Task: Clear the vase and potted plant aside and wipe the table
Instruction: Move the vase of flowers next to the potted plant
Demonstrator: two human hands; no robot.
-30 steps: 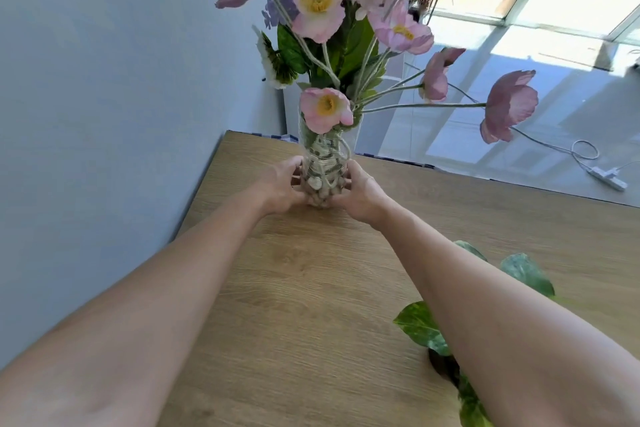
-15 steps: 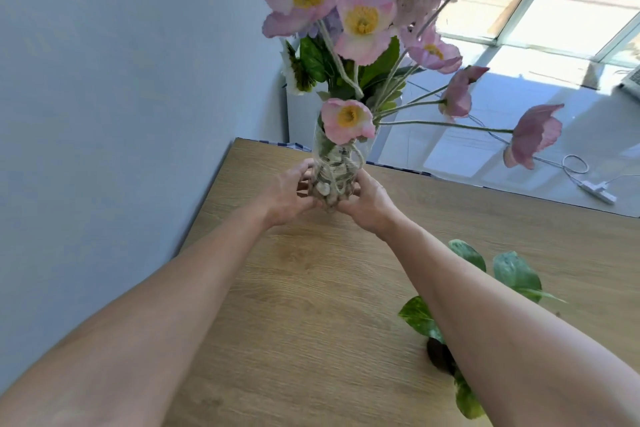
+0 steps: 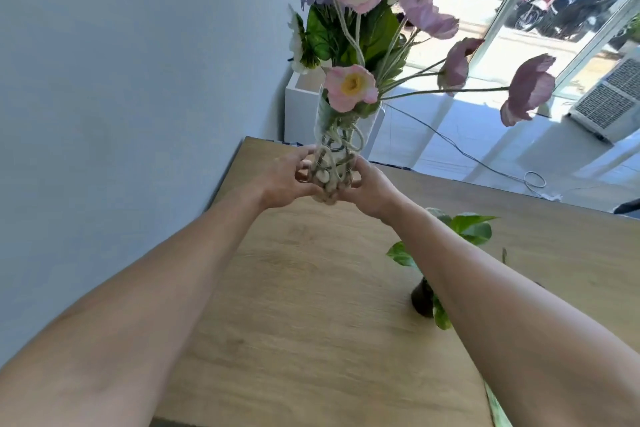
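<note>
A clear glass vase (image 3: 337,149) with pebbles in its base and pink artificial flowers (image 3: 351,87) is held upright, lifted above the far left part of the wooden table (image 3: 311,305). My left hand (image 3: 287,177) grips its lower left side and my right hand (image 3: 370,187) grips its lower right side. A small potted plant (image 3: 424,298) with green leaves in a dark pot stands on the table to the right, partly hidden behind my right forearm.
A pale wall (image 3: 121,97) runs along the table's left edge. Beyond the far edge stand a white box (image 3: 301,107) and a tiled floor with a cable (image 3: 485,163). A white grilled unit (image 3: 613,100) sits by the window at right.
Both hands have lifted the vase up off the table's surface; the flowers have risen toward the top of the view. The potted plant stays in place.
</note>
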